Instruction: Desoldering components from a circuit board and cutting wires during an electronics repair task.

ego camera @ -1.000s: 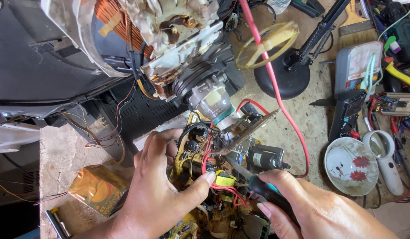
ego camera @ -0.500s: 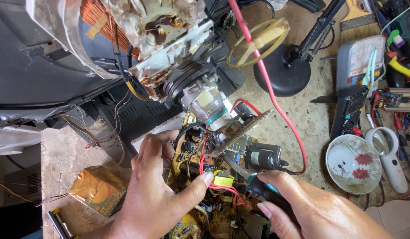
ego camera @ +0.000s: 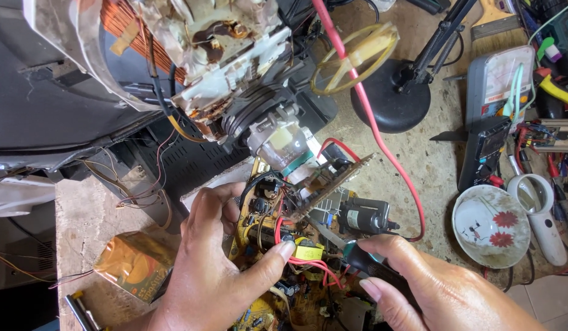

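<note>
I am in an electronics repair workshop: my desk (ego camera: 431, 165) carries an opened television tube (ego camera: 81, 67), a bare circuit board (ego camera: 271, 245), a multimeter (ego camera: 489, 144) and scattered tools.

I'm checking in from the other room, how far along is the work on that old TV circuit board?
Done: the set is opened, its picture tube exposed and the yellow circuit board out on the bench. In hand: the left hand steadies the board, thumb by a yellow component, while the right hand holds a dark-handled tool against it. Left: the board still lies bare, wires loose, nothing closed up.
</note>
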